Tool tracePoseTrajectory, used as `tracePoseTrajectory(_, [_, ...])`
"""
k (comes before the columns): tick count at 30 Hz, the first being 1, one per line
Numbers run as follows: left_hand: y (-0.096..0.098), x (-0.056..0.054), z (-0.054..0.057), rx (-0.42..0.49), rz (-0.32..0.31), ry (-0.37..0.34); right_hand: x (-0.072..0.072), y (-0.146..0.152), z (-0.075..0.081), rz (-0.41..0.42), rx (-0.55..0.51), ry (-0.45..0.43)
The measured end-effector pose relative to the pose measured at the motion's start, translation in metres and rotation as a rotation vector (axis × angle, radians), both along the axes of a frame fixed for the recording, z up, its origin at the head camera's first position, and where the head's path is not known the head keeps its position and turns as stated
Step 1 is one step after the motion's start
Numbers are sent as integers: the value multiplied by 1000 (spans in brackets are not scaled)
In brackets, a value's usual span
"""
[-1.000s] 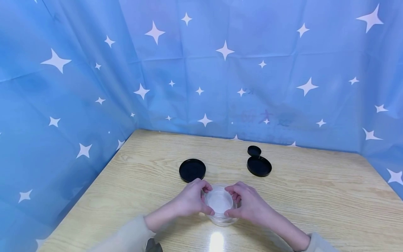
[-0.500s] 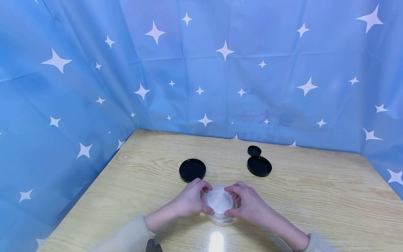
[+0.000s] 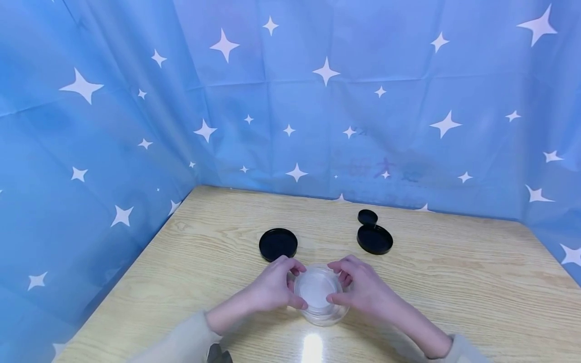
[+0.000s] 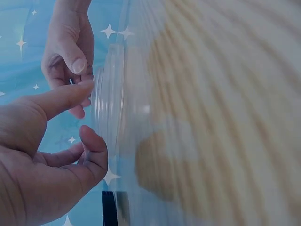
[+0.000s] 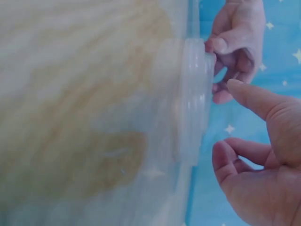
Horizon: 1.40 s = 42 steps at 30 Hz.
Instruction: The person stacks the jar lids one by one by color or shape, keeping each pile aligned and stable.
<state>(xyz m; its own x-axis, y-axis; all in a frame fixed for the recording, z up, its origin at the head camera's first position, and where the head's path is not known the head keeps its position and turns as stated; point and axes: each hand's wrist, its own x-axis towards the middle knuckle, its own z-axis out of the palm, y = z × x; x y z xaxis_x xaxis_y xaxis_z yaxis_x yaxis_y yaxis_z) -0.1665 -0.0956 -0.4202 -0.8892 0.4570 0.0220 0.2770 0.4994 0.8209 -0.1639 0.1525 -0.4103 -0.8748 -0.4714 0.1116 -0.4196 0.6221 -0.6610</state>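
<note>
Two clear round containers [image 3: 317,290] stand on the table, a smaller one stacked on or nested in a wider one; which cannot be told. My left hand [image 3: 274,287] holds the left side of the upper container, thumb at the near edge and index finger at the far edge. On the other side my right hand [image 3: 365,286] is slightly apart from the rim, thumb and fingers spread in a loose curve. The right wrist view shows a gap between the right fingertips [image 5: 234,84] and the containers' side wall [image 5: 194,103].
A large black lid [image 3: 278,244] lies just beyond my left hand. Farther right are another black lid [image 3: 374,239] and a smaller black one [image 3: 367,217], close together. The wooden table [image 3: 454,272] ends at a blue star-patterned curtain [image 3: 327,126] at the back and left.
My right hand has drawn off the upper container a little to the right. The left hand stays nearly where it was. The lids have not moved.
</note>
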Motion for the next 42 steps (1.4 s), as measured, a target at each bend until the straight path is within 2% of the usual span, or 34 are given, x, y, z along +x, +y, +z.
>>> tracePoseTrajectory(3, [-5,-1,1,20,-15,-6,-3,3,3,2,-1,33])
tracePoseTrajectory(6, [-10,-4,2,24,-29,-8,-7,6,5,9,-52,33])
tracePoseTrajectory(12, [-25,-17,6,78,-18,52,-21,10,7,21,-185,-45])
tracePoseTrajectory(15, [-37,-31,6,159,23,33,-37,8,9,70,-213,-69])
tracePoseTrajectory(19, [-58,-50,1,276,125,-33,-62,-1,13,142,-213,-130])
tracePoseTrajectory(22, [-73,-61,-4,318,189,-67,-78,-12,16,179,-221,-199])
tracePoseTrajectory(26, [-86,-71,-8,333,219,-115,-98,-25,13,212,-214,-246])
tracePoseTrajectory(30, [-93,-79,-11,330,214,-146,-116,-30,1,231,-172,-274])
tracePoseTrajectory(34, [-97,-86,-14,328,173,-169,-130,-29,-10,239,-159,-306])
tracePoseTrajectory(37, [-99,-89,-19,338,138,-179,-137,-28,-16,239,-171,-347])
tracePoseTrajectory(42, [-101,-90,-25,347,117,-203,-143,-30,-23,275,-204,-385])
